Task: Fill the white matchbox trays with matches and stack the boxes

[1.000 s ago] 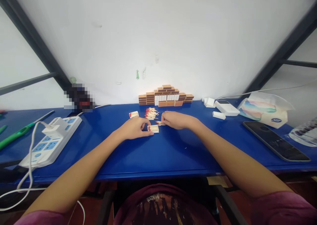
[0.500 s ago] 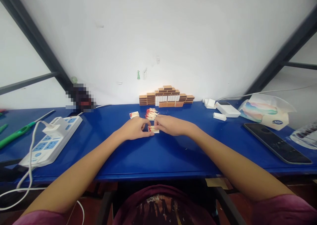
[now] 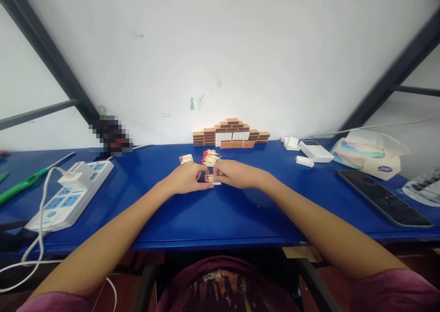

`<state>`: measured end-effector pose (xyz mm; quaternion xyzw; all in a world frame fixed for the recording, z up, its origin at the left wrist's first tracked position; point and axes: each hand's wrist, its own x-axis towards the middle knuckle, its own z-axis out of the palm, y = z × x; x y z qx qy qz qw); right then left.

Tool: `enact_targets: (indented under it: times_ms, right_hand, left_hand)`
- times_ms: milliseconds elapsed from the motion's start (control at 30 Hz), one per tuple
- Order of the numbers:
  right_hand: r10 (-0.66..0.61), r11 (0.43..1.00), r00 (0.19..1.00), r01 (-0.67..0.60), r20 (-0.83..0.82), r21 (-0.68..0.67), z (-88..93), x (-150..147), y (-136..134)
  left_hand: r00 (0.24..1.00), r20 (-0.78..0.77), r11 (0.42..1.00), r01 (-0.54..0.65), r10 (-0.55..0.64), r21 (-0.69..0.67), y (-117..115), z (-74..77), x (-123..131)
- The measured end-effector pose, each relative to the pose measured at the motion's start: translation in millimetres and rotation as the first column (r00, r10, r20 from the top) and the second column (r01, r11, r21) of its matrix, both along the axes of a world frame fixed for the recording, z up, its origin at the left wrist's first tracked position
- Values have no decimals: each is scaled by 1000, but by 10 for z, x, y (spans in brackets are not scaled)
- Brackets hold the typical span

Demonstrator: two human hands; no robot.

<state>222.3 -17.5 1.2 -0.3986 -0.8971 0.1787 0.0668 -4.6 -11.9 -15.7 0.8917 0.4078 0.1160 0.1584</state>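
So both hands were busy in the middle of the blue tabletop (image 3: 223, 218), right over a little white matchbox tray (image 3: 217, 183). The left hand (image 3: 189, 177) had the tray's left end, thumb along the near edge and a finger at the far one, so I'd call that a closed grip. The right hand (image 3: 236, 173) had its fingertips pinched together down on the right end, partly covering the matches (image 3: 208, 178) lying in there with their red heads to the left. Whether that grip actually had a match in it, I couldn't tell, since the fingers hid it.

My read on the step: one hand steadied the tray while the other worked the matches inside. Looked to me like the next move called for a light pinch, with the tray kept flat and the heads lined up.

Just beyond the hands was a loose match pile (image 3: 209, 158), with a second tray (image 3: 181, 160) of matches to its left. Behind those stood a stepped stack of matchboxes (image 3: 232, 136), near the wall (image 3: 220, 41).
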Motion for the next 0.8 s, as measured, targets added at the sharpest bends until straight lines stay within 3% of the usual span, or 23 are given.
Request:
enact_targets:
  times_ms: [200, 433, 800]
  right_hand:
    - [3, 999, 1000, -3, -4, -44, 10, 9, 14]
    - [67, 998, 984, -65, -162, 18, -64, -42, 44]
    - [80, 997, 989, -79, -124, 16, -130, -79, 44]
  left_hand:
    - [1000, 6, 1000, 12, -12, 6, -1, -15, -12]
    - [1000, 8, 1000, 14, -14, 20, -1, -12, 2]
    - [999, -38, 997, 38, -35, 66, -19, 4, 20]
